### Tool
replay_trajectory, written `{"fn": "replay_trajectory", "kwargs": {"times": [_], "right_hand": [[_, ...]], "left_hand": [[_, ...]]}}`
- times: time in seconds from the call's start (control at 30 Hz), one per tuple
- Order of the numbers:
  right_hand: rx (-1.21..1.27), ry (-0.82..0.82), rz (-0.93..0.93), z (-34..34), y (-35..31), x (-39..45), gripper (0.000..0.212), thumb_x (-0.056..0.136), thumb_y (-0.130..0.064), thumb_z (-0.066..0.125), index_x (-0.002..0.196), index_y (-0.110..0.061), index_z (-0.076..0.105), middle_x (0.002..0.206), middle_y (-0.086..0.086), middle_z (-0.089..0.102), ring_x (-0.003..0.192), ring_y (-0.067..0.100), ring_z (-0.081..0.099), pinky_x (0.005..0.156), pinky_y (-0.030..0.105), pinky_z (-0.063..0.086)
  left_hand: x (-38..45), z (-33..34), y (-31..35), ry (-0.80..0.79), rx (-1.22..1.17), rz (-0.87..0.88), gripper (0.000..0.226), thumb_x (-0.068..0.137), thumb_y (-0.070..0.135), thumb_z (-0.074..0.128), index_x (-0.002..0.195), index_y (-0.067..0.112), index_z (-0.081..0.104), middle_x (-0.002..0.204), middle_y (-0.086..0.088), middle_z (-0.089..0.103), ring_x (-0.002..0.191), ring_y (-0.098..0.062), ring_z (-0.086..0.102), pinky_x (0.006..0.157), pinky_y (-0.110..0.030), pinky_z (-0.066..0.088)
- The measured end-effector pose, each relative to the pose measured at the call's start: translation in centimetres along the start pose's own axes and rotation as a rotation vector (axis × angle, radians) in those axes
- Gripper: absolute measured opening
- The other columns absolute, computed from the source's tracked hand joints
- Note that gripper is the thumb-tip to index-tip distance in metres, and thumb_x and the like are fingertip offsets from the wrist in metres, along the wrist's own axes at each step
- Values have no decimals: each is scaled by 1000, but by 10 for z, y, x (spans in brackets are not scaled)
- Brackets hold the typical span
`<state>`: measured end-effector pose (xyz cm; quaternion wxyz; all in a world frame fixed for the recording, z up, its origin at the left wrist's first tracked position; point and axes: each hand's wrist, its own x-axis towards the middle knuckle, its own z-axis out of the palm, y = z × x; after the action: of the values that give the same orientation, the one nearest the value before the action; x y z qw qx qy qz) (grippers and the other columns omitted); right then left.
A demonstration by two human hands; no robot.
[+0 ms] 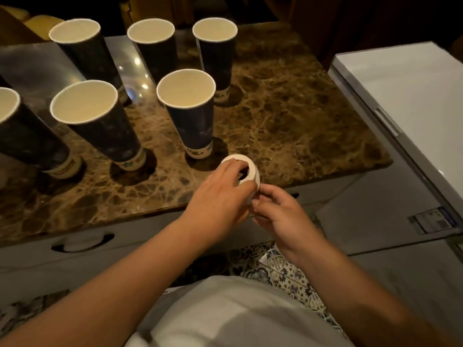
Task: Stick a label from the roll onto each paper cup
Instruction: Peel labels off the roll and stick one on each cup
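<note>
A white label roll (244, 171) is held above the near edge of a brown marble worktop (288, 116), just toward 5 o'clock from the closest cup (190, 113). The roll is gripped by the left hand (220, 194), its fingers (231, 166) curled over the top and into the core. The right hand (280, 214) is set against the roll's underside at 5 o'clock, its fingers (265, 194) curled in a pinch; whether a label is caught between them cannot be told.

Six dark paper cups with cream insides are stood upright, mouths open, across the worktop's left half. Three are lined along the back: one at 11 o'clock (85, 51), one at 12 (155, 46), one toward 1 (216, 51). Two more are placed in front, at 9 o'clock (97, 121) and at the left edge of view (25, 136), partly cut off. No labels can be made out on the sides shown.

Open marble is left on the right half, from the cups to the worktop's right edge. Beyond that edge, at 3 o'clock, a white appliance (413, 91) is seen. Below the near edge, a grey drawer front with a dark handle (82, 244) is shown at 8 o'clock, and patterned floor tiles (275, 269) at 6.
</note>
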<state>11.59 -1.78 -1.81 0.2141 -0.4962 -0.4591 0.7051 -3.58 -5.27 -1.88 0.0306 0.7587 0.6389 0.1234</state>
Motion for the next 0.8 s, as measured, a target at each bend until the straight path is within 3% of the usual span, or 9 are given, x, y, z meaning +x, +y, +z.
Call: {"fn": "replay_trajectory", "kwargs": {"times": [0.13,0.27,0.33,0.43,0.5,0.63,0.8], "right_hand": [[29,-50,-58,-1,4,2,30,94,-10,57,119,-26,62,104,0,73,93,16,65,79,33,49],[188,-30,-26,-3,1,8,25,94,-13,59,117,-23,63,107,2,73,100,17,67,82,30,52],[284,-15,13,-3,1,12,24,93,-13,61,115,-21,62,110,8,71,105,22,66,81,31,52],[387,-5,47,-1,-2,17,29,91,-12,63,119,-17,60,102,9,72,99,21,67,75,29,52],[388,-22,27,0,-4,20,34,91,-11,63,124,-17,57,98,7,72,92,18,67,72,28,52],[63,10,-137,4,-4,24,49,90,-13,65,135,-25,47,90,0,71,87,16,68,74,29,52],[-259,82,-364,11,-2,28,52,86,-14,69,132,-29,50,92,-4,56,71,6,56,68,22,50]], "left_hand": [[2,5,5,56,-80,-104,27,82,31,67,103,15,66,132,-8,49,129,-25,42,97,-40,48],[3,5,0,151,-342,-199,17,85,20,69,96,6,70,112,-8,64,121,-19,51,100,-32,44],[-1,0,-2,197,-483,-276,18,86,17,69,100,6,70,118,-7,67,124,-10,51,102,-25,42],[-7,-6,-5,217,-771,-425,32,84,32,65,106,10,70,121,-5,67,109,-13,61,88,-43,54],[-9,-11,-8,241,-964,-499,24,84,29,64,101,12,69,106,-10,70,94,-25,67,80,-50,57],[-14,-19,-9,300,-1094,-556,4,87,5,67,89,3,64,99,-21,66,88,-31,62,75,-45,53],[-23,-21,-11,382,-1200,-635,15,85,-6,64,84,8,60,91,-14,64,86,-29,62,75,-40,56]]}}
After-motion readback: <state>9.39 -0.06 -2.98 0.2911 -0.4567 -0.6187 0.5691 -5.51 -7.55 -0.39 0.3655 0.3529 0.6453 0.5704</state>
